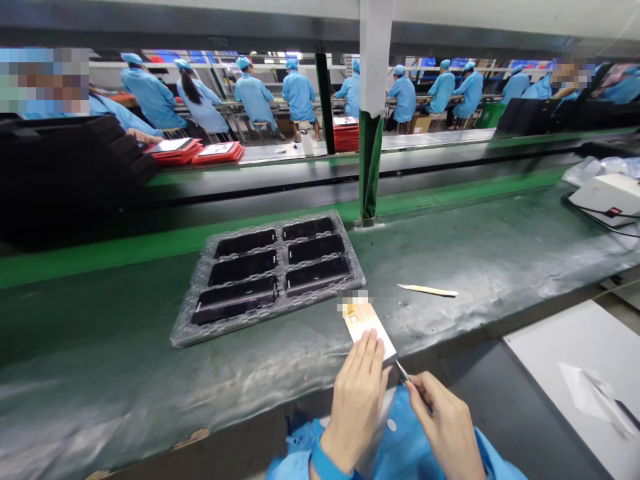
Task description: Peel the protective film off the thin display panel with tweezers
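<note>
Blue cloth covers both forearms at the lower edge, where the sleeves [497, 461] are cut off by the frame. The near part of the slab [371, 325], a flat phone-sized piece with a white and orange face, is hidden under the left hand [359, 393], and its far end is masked by a mosaic. Most of a thin metal tool [403, 371] is concealed by the right hand [443, 415], so its exact kind cannot be told.

The left hand is held palm down and unfolded, its fingers nearly straight and close together, rested on the slab's face. The right hand is turned inward with the fingers bent; the tool is pinched between thumb and fingers, its tip brought to the slab's near corner. The slab is placed at the near edge of the green bench [120, 327].

Beyond the slab, to the right, one slim blade with a yellow handle [431, 291] is laid flat. To the left, one clear plastic tray [183, 333] is set down, in which six dark phones [240, 301] are arranged in two columns of three. Behind the tray, one post [370, 170] is wrapped in green at its foot. Farther off, three red stacks [219, 153] can be counted, and at least nine co-workers [300, 90] in blue are seen, partly blocked by the posts.
</note>
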The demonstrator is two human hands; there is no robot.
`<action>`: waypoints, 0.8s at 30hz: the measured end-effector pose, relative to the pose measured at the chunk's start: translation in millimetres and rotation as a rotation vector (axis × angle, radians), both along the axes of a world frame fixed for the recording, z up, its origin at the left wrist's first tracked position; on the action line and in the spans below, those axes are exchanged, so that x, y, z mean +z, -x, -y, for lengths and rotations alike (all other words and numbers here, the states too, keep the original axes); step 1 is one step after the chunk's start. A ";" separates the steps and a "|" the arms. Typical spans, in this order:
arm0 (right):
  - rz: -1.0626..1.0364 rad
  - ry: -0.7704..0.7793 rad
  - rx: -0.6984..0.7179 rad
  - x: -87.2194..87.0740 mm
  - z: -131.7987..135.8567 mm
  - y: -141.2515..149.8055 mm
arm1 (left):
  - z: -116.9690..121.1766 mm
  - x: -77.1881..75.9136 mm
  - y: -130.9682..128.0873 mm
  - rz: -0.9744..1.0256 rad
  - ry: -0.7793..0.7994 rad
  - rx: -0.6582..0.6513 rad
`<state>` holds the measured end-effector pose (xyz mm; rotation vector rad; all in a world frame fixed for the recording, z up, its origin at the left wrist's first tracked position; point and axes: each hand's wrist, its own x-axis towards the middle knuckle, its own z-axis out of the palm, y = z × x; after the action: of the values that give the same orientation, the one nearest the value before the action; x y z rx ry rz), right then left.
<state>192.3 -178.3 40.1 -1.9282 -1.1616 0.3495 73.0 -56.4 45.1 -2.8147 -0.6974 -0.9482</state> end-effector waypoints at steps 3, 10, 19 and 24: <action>-0.360 0.022 -0.044 6.3 -6.7 -0.2 | 0.1 -0.4 -0.8 -0.004 -0.008 0.007; -1.256 0.107 -0.184 25.2 -19.8 -0.4 | 0.4 0.0 -1.6 -0.008 -0.014 0.017; -1.599 0.052 -0.151 21.6 -19.0 -3.1 | -0.1 -0.2 -1.9 0.002 -0.007 0.013; -1.880 -0.060 -0.024 13.9 -16.3 -2.9 | -0.6 1.6 -0.9 0.009 0.024 -0.002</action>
<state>195.2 -162.0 54.0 -0.7623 0.1581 1.5655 73.9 -55.9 46.7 -2.8337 -0.7122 -0.9599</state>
